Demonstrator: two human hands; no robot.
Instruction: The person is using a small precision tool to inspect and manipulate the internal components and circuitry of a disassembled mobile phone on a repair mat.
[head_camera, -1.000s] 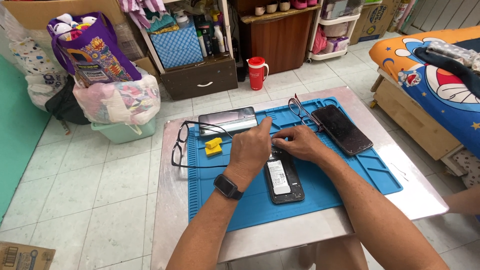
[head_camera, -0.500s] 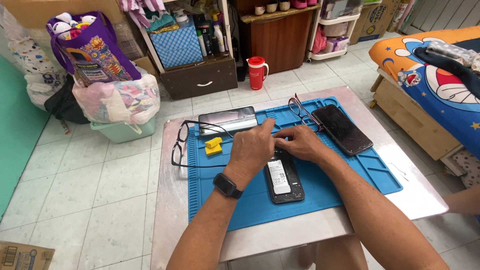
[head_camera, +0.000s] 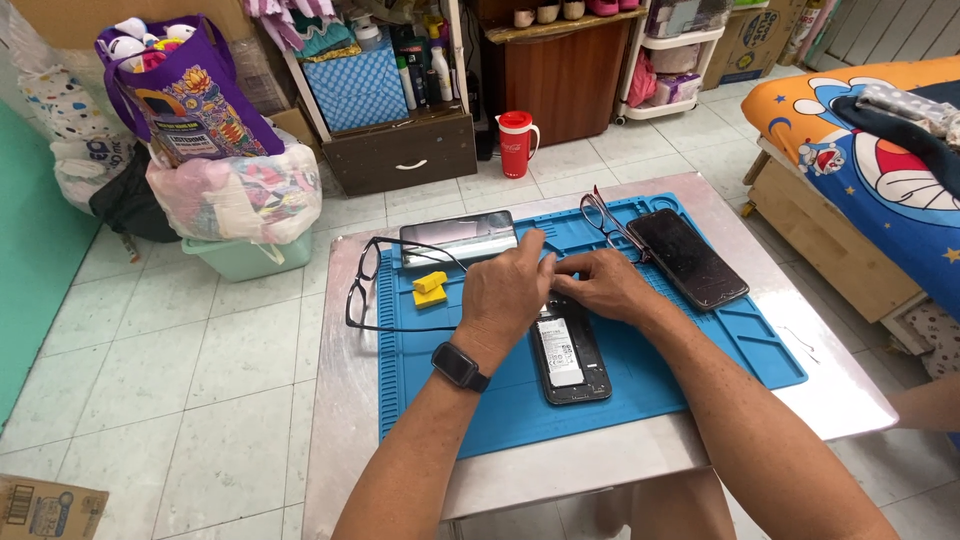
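Observation:
An opened black phone (head_camera: 567, 350), back cover off and battery showing, lies on a blue work mat (head_camera: 700, 350). My left hand (head_camera: 510, 290), a dark watch on its wrist, and my right hand (head_camera: 605, 282) meet over the phone's top end, fingertips pressed together there. Whatever they pinch is hidden by the fingers. A black screen panel (head_camera: 687, 257) lies on the mat to the right, with eyeglasses (head_camera: 603, 217) beside it. A silver device (head_camera: 458, 237) and a yellow piece (head_camera: 430, 288) sit at the mat's far left.
The mat covers a small metal table (head_camera: 850, 400). A black cable (head_camera: 358, 290) loops over its left side. On the tiled floor stand a red jug (head_camera: 515, 143), a dark drawer unit (head_camera: 405, 155), bags (head_camera: 235, 195) and a bed (head_camera: 880, 150) to the right.

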